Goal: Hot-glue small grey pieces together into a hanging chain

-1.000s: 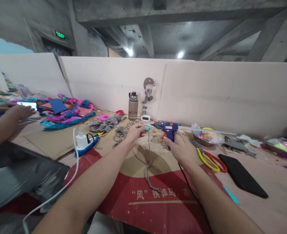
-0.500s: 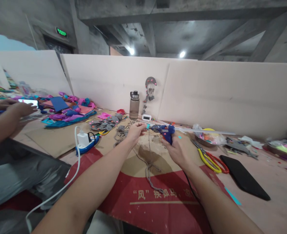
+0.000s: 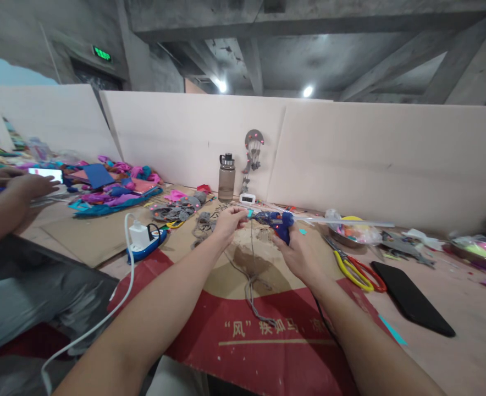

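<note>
My right hand is wrapped round the handle of a blue hot glue gun, its nozzle pointing left. A long clear glue stick sticks out of the gun's back. Between the fingertips of my left hand is a small teal piece, right at the nozzle; whether they touch I cannot tell. From it a grey yarn hangs down to a loose tangle on the red and tan cardboard.
Scissors and a black phone lie on the right. A bottle stands at the back. Grey felt pieces and a power strip are on the left, where another person's hands hold a phone.
Both hands, the glue gun and the teal piece keep nearly the same position. The whole view has shifted very slightly.
</note>
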`<action>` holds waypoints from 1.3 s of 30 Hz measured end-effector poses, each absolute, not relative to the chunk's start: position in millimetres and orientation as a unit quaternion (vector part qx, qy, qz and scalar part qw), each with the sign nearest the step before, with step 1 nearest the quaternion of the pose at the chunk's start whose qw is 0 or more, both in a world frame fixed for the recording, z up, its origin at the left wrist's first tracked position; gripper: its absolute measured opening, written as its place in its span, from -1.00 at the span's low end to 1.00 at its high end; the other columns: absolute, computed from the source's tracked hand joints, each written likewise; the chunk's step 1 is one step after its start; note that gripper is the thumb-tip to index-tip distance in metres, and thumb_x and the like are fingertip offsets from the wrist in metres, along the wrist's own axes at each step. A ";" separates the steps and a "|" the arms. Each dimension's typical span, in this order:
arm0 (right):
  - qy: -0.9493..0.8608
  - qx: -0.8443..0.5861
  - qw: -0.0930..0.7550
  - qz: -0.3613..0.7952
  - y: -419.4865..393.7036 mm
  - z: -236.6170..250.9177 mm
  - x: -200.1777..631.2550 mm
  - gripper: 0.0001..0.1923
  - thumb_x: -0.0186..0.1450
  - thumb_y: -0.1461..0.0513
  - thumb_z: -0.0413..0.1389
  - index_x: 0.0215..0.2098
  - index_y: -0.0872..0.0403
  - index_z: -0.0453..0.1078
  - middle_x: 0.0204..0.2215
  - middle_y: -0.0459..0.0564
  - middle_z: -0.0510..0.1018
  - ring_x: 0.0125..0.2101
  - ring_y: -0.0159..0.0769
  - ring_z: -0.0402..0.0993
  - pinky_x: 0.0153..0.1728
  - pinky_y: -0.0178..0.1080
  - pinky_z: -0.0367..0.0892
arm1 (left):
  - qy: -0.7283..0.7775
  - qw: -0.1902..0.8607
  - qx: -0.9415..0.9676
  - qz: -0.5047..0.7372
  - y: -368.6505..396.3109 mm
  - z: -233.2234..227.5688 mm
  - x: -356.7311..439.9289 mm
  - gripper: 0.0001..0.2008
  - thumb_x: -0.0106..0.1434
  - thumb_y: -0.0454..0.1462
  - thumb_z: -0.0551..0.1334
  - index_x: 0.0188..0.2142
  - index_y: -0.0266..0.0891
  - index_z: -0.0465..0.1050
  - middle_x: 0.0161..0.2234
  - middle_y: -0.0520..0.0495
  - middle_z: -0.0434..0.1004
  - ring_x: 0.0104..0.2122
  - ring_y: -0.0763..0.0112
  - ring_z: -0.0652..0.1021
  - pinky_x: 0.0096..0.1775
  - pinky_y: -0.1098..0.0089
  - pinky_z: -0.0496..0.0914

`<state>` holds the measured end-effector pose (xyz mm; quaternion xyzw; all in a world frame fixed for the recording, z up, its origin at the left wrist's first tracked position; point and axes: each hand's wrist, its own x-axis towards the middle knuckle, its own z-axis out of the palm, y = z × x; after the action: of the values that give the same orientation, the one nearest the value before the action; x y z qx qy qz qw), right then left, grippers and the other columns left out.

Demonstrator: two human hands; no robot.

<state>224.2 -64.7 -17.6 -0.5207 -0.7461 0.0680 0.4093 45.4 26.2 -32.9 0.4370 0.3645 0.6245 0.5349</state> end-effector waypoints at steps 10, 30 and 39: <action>-0.740 -0.538 0.398 0.067 -66.8 -15.0 223.2 -0.68 0.25 0.18 -0.02 -0.03 0.06 0.21 -0.17 0.11 0.48 -0.18 -0.14 0.41 -0.16 -0.18 0.26 | 0.358 0.530 0.442 0.629 25.2 -31.9 45.6 -0.75 -0.13 -0.25 0.39 -0.48 -0.31 0.40 -0.54 0.02 0.41 -0.56 0.58 0.43 -0.56 0.55 0.24; -0.742 -0.525 0.410 0.069 -68.4 -15.5 223.6 -0.67 0.25 0.17 -0.02 -0.01 0.02 0.21 -0.15 0.09 0.48 -0.12 -0.14 0.40 -0.14 -0.19 0.25 | 0.363 0.520 0.452 0.627 24.3 -30.9 46.3 -0.75 -0.13 -0.25 0.39 -0.49 -0.31 0.40 -0.56 0.02 0.41 -0.57 0.57 0.43 -0.56 0.53 0.24; -0.737 -0.529 0.414 0.077 -66.6 -16.7 224.6 -0.66 0.24 0.16 0.00 -0.01 0.02 0.23 -0.13 0.10 0.48 -0.13 -0.13 0.41 -0.15 -0.18 0.26 | 0.360 0.522 0.456 0.625 24.2 -31.0 46.0 -0.74 -0.14 -0.24 0.40 -0.48 -0.31 0.40 -0.55 0.02 0.42 -0.57 0.57 0.43 -0.57 0.54 0.24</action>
<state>224.6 -66.6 -16.7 -0.5292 -0.7366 0.0770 0.4141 46.0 24.2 -31.0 0.4562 0.3601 0.6246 0.5217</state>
